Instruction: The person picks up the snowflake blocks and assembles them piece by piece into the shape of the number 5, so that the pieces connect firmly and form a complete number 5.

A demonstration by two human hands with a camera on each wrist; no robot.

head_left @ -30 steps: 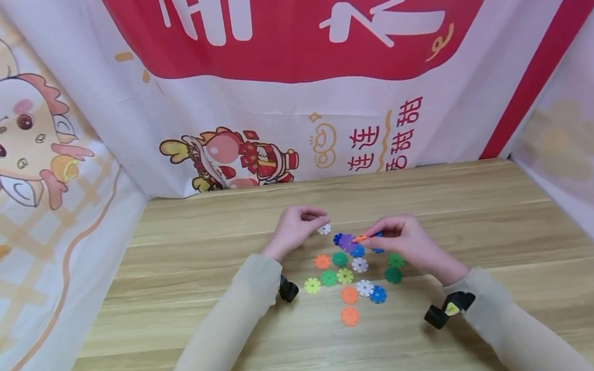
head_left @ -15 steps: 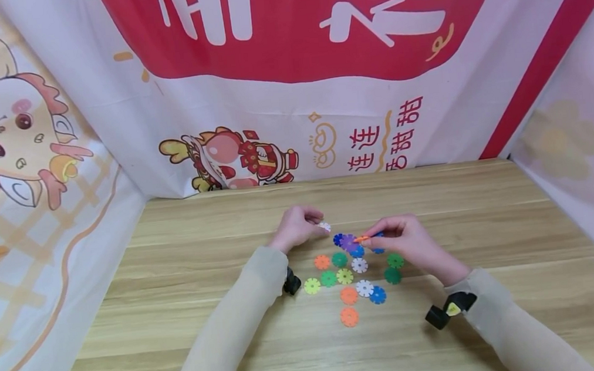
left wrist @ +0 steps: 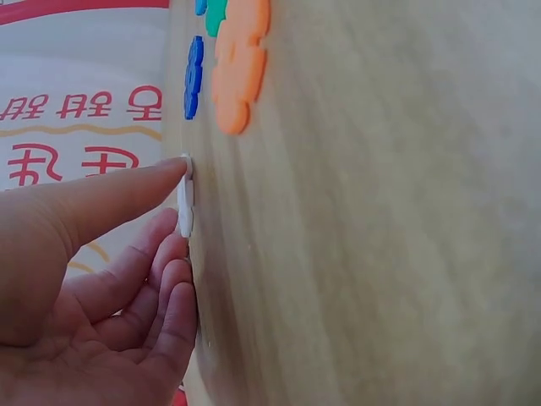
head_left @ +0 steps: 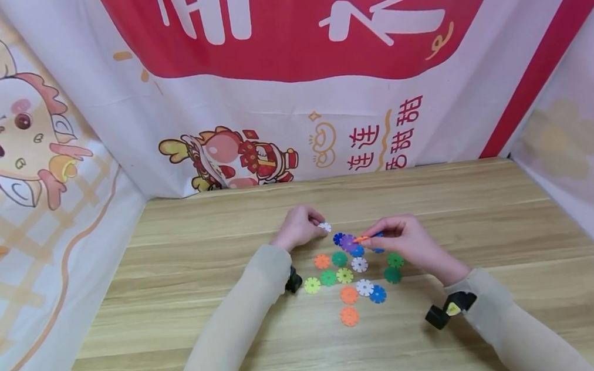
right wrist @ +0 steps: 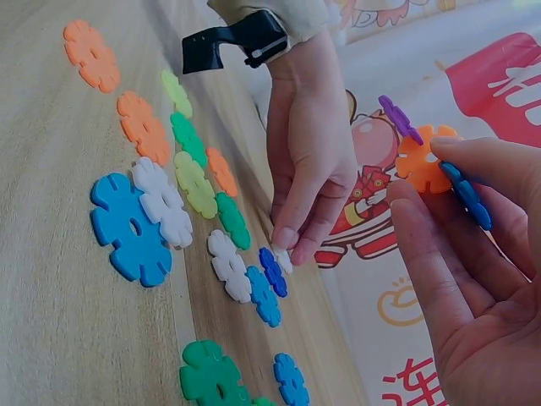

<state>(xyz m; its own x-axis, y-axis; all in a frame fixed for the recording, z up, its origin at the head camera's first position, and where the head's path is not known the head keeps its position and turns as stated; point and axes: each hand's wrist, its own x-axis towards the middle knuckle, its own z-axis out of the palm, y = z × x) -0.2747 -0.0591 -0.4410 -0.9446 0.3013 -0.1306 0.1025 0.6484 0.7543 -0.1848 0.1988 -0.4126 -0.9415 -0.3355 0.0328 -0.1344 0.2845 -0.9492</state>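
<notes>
My left hand (head_left: 298, 226) pinches a small white notched flower disc (left wrist: 187, 203) at the tabletop, thumb on one side and fingertips on the other. My right hand (head_left: 406, 239) holds an orange notched disc (right wrist: 421, 164) between thumb and fingers, off the table. A purple disc (right wrist: 399, 119) and a blue disc (right wrist: 467, 196) are slotted onto the orange disc at opposite sides, set at an angle to it. A dark blue disc (right wrist: 273, 271) lies by the left fingertips, with a lighter blue disc (right wrist: 263, 296) beside it.
Several loose discs lie flat on the wooden table (head_left: 226, 345), among them an orange disc (head_left: 349, 316), a yellow-green disc (head_left: 312, 285) and a green disc (head_left: 392, 275). Printed cloth (head_left: 292, 133) stands behind the table and along both sides.
My left hand has shifted slightly right, and the white disc in its fingers now shows less of its face. My right hand stays in place with the joined discs.
</notes>
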